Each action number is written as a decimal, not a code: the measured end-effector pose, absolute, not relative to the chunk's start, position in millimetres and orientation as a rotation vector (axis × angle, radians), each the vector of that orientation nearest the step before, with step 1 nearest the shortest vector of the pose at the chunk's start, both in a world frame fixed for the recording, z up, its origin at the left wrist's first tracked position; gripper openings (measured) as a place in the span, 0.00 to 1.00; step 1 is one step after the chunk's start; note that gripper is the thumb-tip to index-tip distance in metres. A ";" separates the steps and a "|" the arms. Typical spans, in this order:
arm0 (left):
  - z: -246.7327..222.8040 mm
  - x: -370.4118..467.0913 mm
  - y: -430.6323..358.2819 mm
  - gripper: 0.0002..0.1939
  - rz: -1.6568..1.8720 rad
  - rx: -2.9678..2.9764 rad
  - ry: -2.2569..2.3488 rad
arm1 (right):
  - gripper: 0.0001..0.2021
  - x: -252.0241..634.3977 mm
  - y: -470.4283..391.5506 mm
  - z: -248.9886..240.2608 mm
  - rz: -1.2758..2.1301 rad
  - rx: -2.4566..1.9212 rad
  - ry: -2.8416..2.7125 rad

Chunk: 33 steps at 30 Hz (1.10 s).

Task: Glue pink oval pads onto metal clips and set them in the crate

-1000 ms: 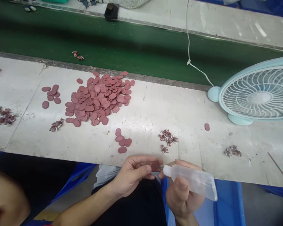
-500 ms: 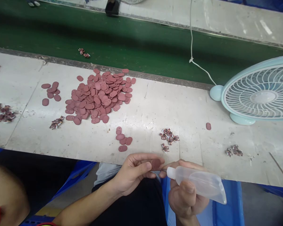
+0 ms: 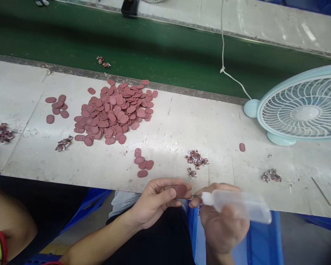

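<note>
Left hand (image 3: 157,200) pinching, right hand (image 3: 223,230) curled, left forearm (image 3: 110,237) slanted

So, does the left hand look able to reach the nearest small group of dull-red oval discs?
Probably yes: that group lies close, nothing visible between, though the left hand holds one disc.

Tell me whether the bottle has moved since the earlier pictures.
Yes. Judged against the fan, the bottle in the right hand has shifted rightward in the view, its white cap now farther from the left hand.
</note>
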<state>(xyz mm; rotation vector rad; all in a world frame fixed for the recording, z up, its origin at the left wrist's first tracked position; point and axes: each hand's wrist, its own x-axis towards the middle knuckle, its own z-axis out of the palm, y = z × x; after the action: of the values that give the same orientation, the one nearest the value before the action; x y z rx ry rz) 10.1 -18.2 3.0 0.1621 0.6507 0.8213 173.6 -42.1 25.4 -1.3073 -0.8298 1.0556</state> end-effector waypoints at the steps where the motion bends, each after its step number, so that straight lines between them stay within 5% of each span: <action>1: 3.1 9.4 -17.9 0.11 0.825 0.162 0.646 | 0.14 182.9 -35.8 27.1 1.132 -1.221 -0.680; 7: 2.1 2.6 -15.7 0.10 0.829 0.163 0.673 | 0.17 280.9 -2.4 -20.5 1.777 -0.220 0.282; 12: -2.2 -3.5 -13.6 0.10 0.849 0.150 0.690 | 0.09 312.1 0.3 -44.8 1.846 -0.135 0.219; 22: -2.6 -6.6 -13.5 0.11 0.858 0.149 0.745 | 0.12 210.9 -18.1 -15.8 0.877 -1.854 -1.482; 33: -1.3 -3.4 -16.7 0.11 0.847 0.230 0.764 | 0.09 207.7 -30.0 5.0 1.024 -1.821 -1.243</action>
<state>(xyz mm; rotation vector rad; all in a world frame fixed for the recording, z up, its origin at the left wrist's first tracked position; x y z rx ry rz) -3.4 -16.7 -1.3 0.2298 0.7642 0.8466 207.7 -30.0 5.0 -1.8206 -1.2435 1.0245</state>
